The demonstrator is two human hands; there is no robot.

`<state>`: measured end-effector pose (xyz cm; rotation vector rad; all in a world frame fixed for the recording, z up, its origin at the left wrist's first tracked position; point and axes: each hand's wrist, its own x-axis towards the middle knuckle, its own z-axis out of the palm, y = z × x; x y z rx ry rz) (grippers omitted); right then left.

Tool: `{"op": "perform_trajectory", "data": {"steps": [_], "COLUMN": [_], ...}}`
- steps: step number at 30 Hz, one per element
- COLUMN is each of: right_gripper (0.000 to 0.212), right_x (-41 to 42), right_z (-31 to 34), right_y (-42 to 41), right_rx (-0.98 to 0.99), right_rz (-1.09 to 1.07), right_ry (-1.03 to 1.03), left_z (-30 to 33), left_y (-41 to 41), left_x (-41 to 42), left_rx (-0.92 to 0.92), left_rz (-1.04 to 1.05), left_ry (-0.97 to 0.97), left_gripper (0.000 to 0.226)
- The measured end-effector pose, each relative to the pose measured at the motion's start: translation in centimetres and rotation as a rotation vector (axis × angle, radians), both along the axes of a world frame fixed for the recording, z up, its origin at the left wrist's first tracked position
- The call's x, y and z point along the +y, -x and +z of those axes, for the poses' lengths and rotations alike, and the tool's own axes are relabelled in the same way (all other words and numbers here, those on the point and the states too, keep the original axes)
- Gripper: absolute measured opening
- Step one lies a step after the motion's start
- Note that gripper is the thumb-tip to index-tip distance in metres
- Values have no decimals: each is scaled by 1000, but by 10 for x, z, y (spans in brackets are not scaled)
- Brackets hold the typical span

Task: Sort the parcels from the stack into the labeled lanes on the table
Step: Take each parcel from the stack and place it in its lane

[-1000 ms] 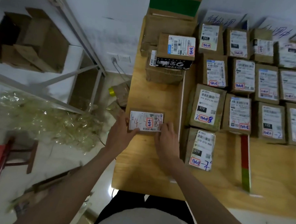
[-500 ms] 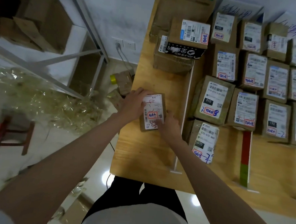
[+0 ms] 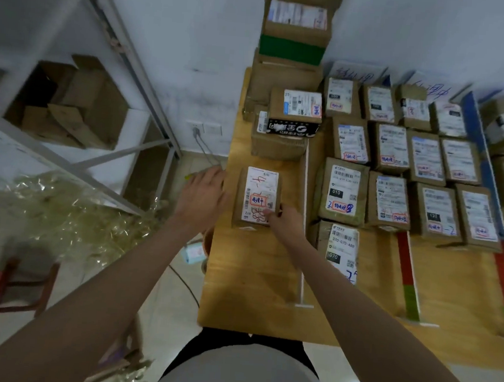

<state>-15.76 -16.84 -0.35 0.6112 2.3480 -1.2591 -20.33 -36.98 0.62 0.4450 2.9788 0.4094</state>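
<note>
Landmark: white divider strip (image 3: 304, 212) running front to back along the wooden desk (image 3: 246, 295); every place below is given from it.
Parcel in play: small brown cardboard parcel (image 3: 257, 198), lying flat on the desk just left of the strip, label face up. Label white, long side running front to back, red stamp box near its middle, red handwriting at top and bottom.
Right hand (image 3: 284, 221): at the parcel's near right corner, between parcel and strip. Fingers curled, fingertips touching the label's lower edge. Thumb hidden, so cannot tell whether it grips or only rests there.
Left hand (image 3: 204, 195): left of the parcel, well left of the strip, over the desk's left edge. Fingers straight and spread, released, holding nothing. Blurred; looks just beside the parcel's left side, contact cannot be told.
Stack: brown boxes (image 3: 282, 127) piled left of the strip at the far end of the desk, against the wall. One has a black printed band; a taller box above has a green band.
Sorted lanes: right of the strip, rows of labelled parcels (image 3: 396, 159) lie flat, labels up, most with red stamps. Nearest the strip, a parcel marked 010 (image 3: 342, 194) and, nearer the front, one marked 070 (image 3: 341, 252).
Far right of strip: red-and-green divider (image 3: 406, 276).
Off desk, far left of strip: metal shelving (image 3: 69, 136) holding open cartons; crumpled clear wrap (image 3: 72, 223) on the floor.
</note>
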Motion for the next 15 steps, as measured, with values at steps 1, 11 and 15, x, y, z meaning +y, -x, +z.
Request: {"op": "perform_trajectory", "data": {"steps": [1, 11, 15], "right_gripper": [31, 28, 29], "right_x": [1, 52, 84], "right_z": [9, 74, 87], "right_y": [1, -22, -49], "right_rx": [25, 178, 209], "right_rz": [-12, -218, -308], "right_ry": [1, -95, -117], "left_z": [8, 53, 55], "left_y": [1, -8, -14], "left_x": [1, 48, 82], "left_rx": [21, 112, 151], "left_rz": [-5, -113, -228], "left_ry": [21, 114, 72], "left_gripper": [44, 52, 43]}}
